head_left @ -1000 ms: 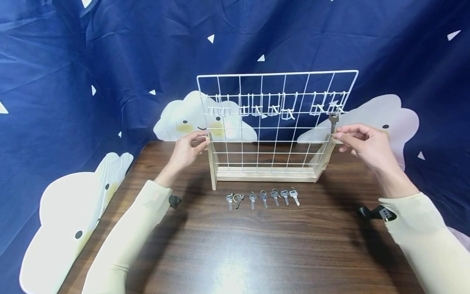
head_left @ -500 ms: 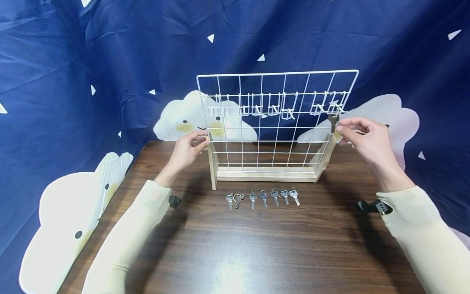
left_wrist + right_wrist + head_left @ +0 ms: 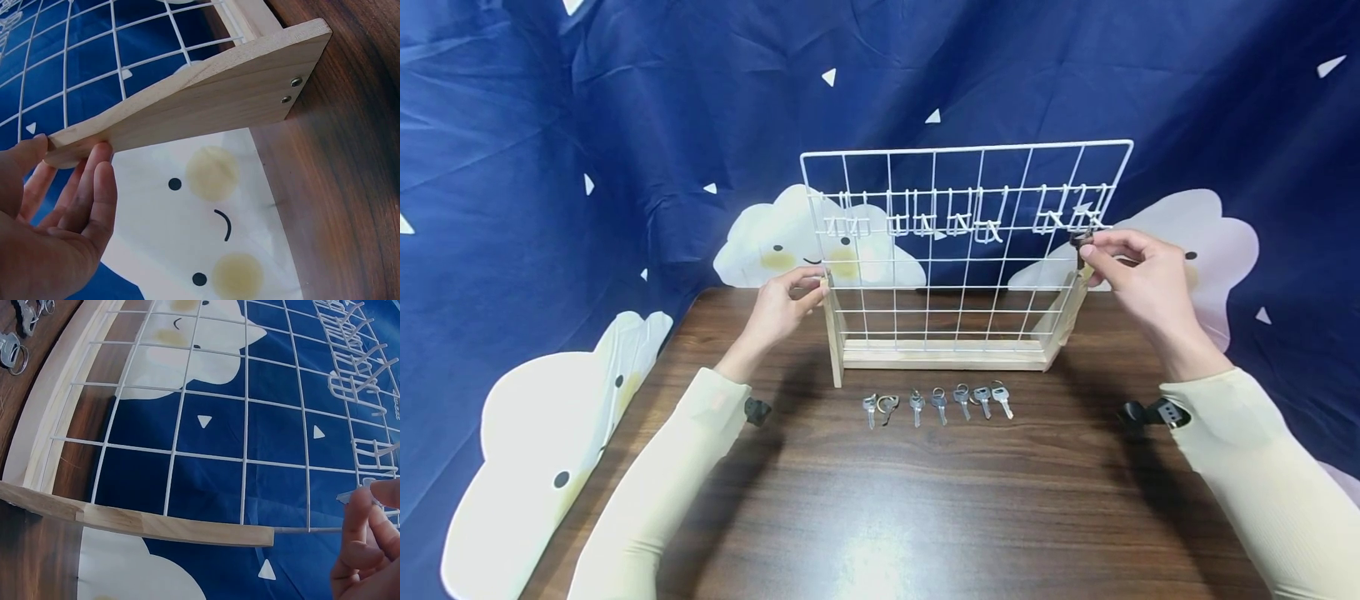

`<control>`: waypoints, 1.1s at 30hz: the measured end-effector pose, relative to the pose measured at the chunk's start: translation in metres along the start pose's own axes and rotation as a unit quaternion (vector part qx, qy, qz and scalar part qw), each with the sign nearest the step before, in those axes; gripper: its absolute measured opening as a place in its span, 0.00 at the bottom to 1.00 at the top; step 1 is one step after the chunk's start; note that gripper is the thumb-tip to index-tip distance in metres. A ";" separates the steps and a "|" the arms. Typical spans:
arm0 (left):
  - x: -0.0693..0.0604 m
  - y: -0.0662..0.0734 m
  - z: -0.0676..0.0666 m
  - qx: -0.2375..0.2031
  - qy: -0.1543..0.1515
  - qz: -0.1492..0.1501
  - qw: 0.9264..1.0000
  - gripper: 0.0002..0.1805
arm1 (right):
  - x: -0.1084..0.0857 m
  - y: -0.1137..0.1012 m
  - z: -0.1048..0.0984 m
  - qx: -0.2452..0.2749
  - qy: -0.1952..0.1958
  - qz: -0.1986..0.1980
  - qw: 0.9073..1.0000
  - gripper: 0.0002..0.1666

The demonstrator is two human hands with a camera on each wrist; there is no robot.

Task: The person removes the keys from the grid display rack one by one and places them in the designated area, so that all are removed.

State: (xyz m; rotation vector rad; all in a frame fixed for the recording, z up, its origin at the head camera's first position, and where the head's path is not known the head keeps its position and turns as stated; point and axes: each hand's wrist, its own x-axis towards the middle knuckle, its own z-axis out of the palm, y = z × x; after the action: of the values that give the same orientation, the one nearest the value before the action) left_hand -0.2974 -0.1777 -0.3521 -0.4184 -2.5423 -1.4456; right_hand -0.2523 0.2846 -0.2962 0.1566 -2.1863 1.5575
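Note:
A white wire grid (image 3: 957, 261) stands upright in a wooden frame, with several white wire hooks (image 3: 988, 231) along its upper part. My right hand (image 3: 1150, 287) pinches a key (image 3: 1082, 241) just below the rightmost hook. Fingers cover most of that key in the right wrist view, so whether its ring sits on the hook cannot be told. On the opposite side, my left hand (image 3: 784, 305) holds the top end of the frame's wooden side piece (image 3: 206, 94), thumb on one face and fingers on the other.
Several keys with rings (image 3: 939, 405) lie in a row on the brown wooden table (image 3: 970, 508), in front of the frame's wooden base (image 3: 943, 362). A dark blue curtain (image 3: 1000, 75) with white cloud shapes hangs behind and at the sides.
My right hand has moved up a little along the key, from its lower end toward its head near the hook. The left hand keeps its place on the frame.

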 end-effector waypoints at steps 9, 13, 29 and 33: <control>0.000 0.000 0.000 -0.005 -0.002 -0.002 1.000 0.20 | 0.002 0.000 0.003 0.004 0.009 -0.019 1.000 0.07; 0.000 -0.001 0.000 0.001 -0.002 0.000 1.000 0.20 | 0.001 -0.001 0.003 -0.003 0.011 -0.023 1.000 0.05; 0.000 0.000 0.000 0.007 -0.001 0.001 1.000 0.20 | -0.014 -0.010 -0.003 0.000 0.025 -0.026 0.999 0.07; 0.000 0.000 0.000 0.006 0.000 0.003 1.000 0.20 | -0.019 -0.012 -0.006 0.023 0.027 -0.025 0.999 0.07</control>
State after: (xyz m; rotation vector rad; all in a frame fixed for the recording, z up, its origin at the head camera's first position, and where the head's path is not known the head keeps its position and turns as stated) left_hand -0.2975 -0.1780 -0.3519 -0.4229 -2.5467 -1.4281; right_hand -0.2296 0.2827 -0.2923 0.1788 -2.0900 1.5673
